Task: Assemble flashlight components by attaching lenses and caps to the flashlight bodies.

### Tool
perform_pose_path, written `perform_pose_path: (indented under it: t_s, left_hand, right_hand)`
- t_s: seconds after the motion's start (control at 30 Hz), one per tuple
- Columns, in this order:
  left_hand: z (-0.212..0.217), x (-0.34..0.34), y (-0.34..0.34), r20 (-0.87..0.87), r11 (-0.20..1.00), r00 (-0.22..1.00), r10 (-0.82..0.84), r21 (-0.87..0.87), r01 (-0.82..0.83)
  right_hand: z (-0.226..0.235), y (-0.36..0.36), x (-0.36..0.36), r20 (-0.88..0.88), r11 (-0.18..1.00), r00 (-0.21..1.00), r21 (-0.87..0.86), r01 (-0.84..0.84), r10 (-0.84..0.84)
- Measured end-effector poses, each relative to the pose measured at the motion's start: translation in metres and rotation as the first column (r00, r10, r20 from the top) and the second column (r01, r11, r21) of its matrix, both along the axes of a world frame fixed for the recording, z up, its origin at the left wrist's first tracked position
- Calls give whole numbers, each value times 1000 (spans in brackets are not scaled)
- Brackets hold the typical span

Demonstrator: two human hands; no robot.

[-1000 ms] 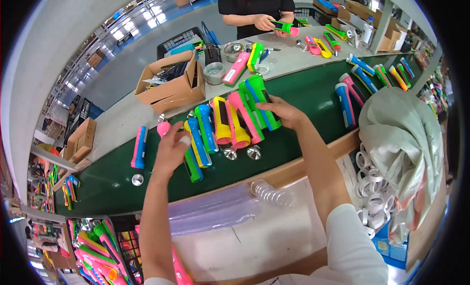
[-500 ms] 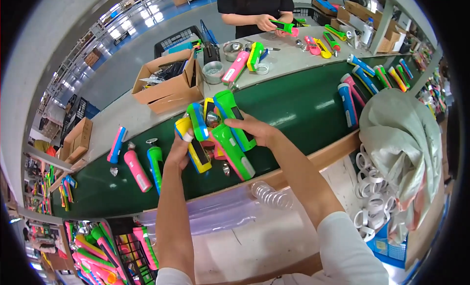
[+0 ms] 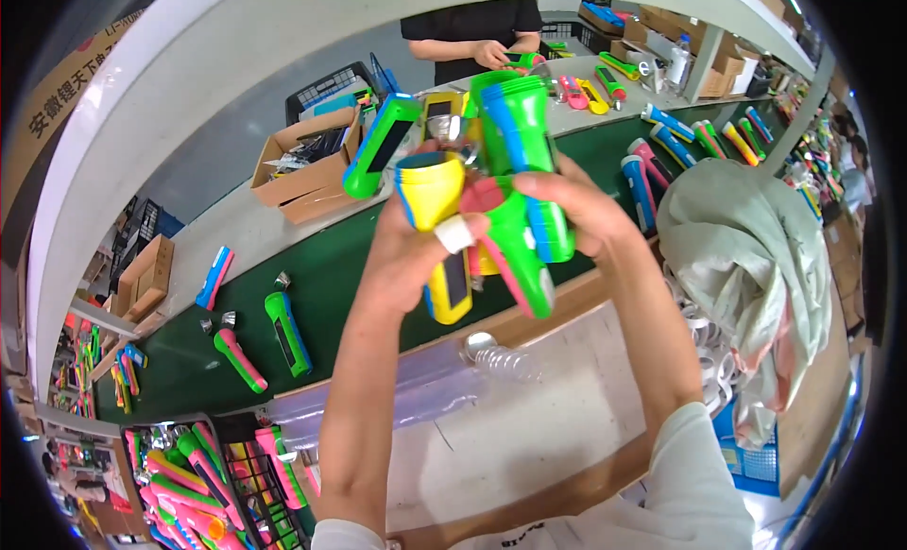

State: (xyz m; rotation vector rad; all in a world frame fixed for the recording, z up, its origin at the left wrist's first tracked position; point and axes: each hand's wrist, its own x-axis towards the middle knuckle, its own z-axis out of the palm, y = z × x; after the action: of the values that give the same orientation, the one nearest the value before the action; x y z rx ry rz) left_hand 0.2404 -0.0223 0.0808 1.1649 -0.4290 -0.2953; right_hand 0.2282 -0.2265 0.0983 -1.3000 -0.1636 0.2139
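Observation:
Both hands hold up a bundle of several plastic flashlights above the green conveyor belt (image 3: 331,266). My left hand (image 3: 411,252) grips a yellow-and-blue flashlight (image 3: 439,205), with a white taped fingertip across it. My right hand (image 3: 576,210) clasps green-and-blue flashlights (image 3: 520,144) from the right side. A green flashlight with a dark panel (image 3: 378,144) sticks out to the upper left of the bundle. On the belt lie a green one (image 3: 286,333), a pink-and-green one (image 3: 238,359) and a blue-and-pink one (image 3: 213,276).
A crate of coloured flashlights (image 3: 203,484) sits at lower left. Cardboard boxes (image 3: 307,167) stand behind the belt. A grey cloth (image 3: 746,257) is draped at right. Another person's hands (image 3: 496,51) work at the far table. Clear plastic bags (image 3: 444,380) lie on the near bench.
The bundle of flashlights has been lifted off the belt and brought up close to the camera; the flashlights left on the belt have drifted left.

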Motion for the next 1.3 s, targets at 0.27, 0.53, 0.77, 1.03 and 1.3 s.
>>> perform_pose_path:
  t_s: [0.27, 0.53, 0.77, 1.03, 1.3]
  left_hand:
    - [-79, -104, -126, -110, 1000, 994, -12, -20, 9]
    - [-138, -136, -178, 439, 687, 786, 435, 402, -605]
    - [-126, -115, -109, 566, 533, 809, -160, 739, -412]
    - [-132, 3, -133, 570, 481, 820, -57, 735, -478]
    - [-169, 91, -209, 288, 306, 915, -282, 931, -198]
  right_hand:
    - [-51, -108, -125, -249, 953, 926, -175, 246, -285]
    - [-112, -114, -144, 601, 21, 679, -742, 670, -420]
    - [-102, -70, -259, 771, -48, 618, -631, 775, -157]
    - [-136, -60, -309, 292, 118, 942, -942, 313, -162]
    - [-140, -60, -290, 448, 257, 880, -842, 474, -157]
